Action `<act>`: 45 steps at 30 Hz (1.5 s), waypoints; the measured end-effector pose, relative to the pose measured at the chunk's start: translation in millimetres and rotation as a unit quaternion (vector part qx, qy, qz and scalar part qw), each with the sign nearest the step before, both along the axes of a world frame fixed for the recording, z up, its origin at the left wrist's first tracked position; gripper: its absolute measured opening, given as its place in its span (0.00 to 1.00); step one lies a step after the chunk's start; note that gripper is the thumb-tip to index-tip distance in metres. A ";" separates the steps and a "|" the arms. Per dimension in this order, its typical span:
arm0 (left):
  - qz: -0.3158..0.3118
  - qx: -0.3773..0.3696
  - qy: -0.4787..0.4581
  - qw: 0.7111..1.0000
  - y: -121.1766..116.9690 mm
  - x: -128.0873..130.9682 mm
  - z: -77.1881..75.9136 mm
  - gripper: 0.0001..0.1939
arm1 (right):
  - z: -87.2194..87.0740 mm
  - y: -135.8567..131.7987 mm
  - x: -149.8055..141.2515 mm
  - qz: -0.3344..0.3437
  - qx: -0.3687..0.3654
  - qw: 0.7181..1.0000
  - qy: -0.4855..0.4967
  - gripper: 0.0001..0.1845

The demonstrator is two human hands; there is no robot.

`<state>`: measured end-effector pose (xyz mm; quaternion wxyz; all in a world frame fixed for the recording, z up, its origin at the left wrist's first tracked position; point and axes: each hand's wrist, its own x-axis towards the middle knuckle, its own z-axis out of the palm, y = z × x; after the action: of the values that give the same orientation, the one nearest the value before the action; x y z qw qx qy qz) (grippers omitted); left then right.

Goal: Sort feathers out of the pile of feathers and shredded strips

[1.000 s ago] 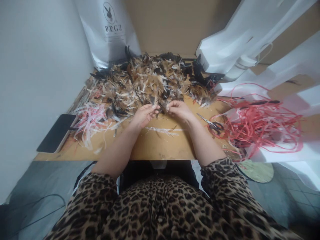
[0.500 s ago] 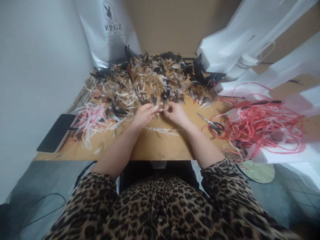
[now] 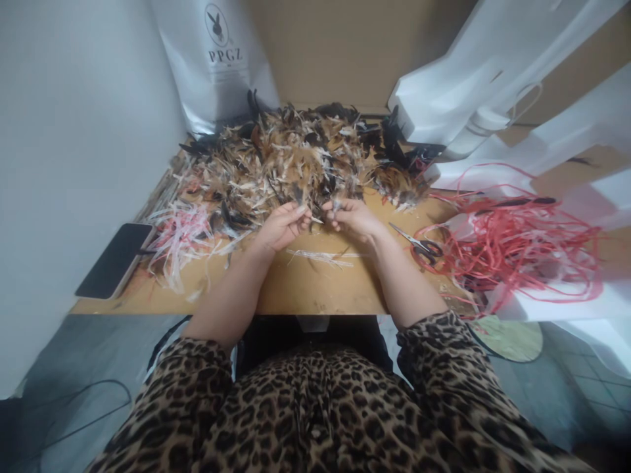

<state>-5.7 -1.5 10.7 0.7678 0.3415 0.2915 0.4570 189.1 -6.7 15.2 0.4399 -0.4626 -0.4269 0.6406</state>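
Note:
A broad heap of brown, black and white feathers (image 3: 290, 148) covers the back of the wooden table (image 3: 320, 295). At the heap's front edge my left hand (image 3: 284, 225) pinches a feather (image 3: 299, 196) between thumb and fingers, its pale quill end pointing right. My right hand (image 3: 351, 218) is a little apart from it, fingers closed on a small greyish feather (image 3: 336, 205). A few thin white quill strips (image 3: 320, 256) lie on the table between my forearms.
Scissors (image 3: 419, 244) lie right of my right hand, beside tangled red plastic strings (image 3: 522, 246). At left are a phone (image 3: 116, 261) and a bundle of pink and white strips (image 3: 180, 236). Behind the feathers stand a white printed bag (image 3: 221, 79) and white foam pieces (image 3: 434, 92).
My hands have moved slightly apart, and my right hand has turned, with a small feather now showing at its fingertips. The left hand still pinches its feather.

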 end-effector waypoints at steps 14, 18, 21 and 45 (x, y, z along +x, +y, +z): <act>-0.088 0.044 0.018 0.995 -3.3 -1.9 -5.9 0.12 | 2.9 -11.1 -8.7 0.217 -0.033 0.975 0.022 0.16; -0.034 0.029 0.008 0.999 0.6 1.8 -8.1 0.10 | 2.2 -9.8 -11.4 0.178 -0.035 0.980 0.078 0.17; 0.009 -0.005 0.031 0.999 4.0 4.0 -11.1 0.07 | 3.7 -7.6 -13.6 0.068 -0.033 0.986 0.148 0.19; -0.024 -0.028 0.060 0.998 1.8 10.8 -15.8 0.02 | -7.9 -6.2 -40.5 -0.074 0.016 0.985 0.155 0.21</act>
<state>5.1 0.3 -5.2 0.7690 0.3538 0.3411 0.4089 148.6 -12.9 7.3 0.5542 -0.3807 -0.3283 0.6635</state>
